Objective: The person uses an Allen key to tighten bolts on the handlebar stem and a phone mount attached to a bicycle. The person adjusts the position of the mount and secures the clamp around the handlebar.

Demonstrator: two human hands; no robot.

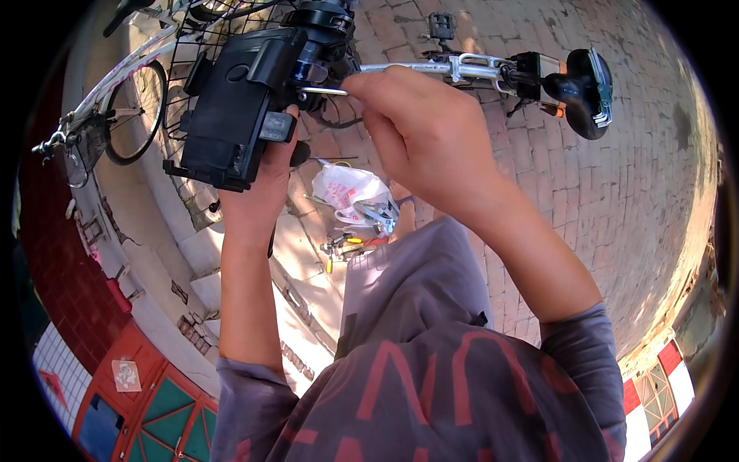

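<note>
A bulky black phone holder (239, 100) with a grey block at its side sits at the front of a bicycle (416, 69). My left hand (265, 165) grips it from below, the thumb up along its near side; the other fingers are hidden behind it. Just right of the holder, my right hand (427, 127) is closed with the fingertips pinching a thin silver metal rod (323, 91). The rod's far end meets the dark stem area beside the holder; which part it touches, I cannot tell.
On the brick paving (570, 192) below lie a white plastic bag (348, 189) and several hand tools (346, 245), some yellow-handled, close to my foot. The bicycle's black saddle (581, 92) is at the right. Another bicycle (127, 108) stands at the left, beside concrete steps (158, 231).
</note>
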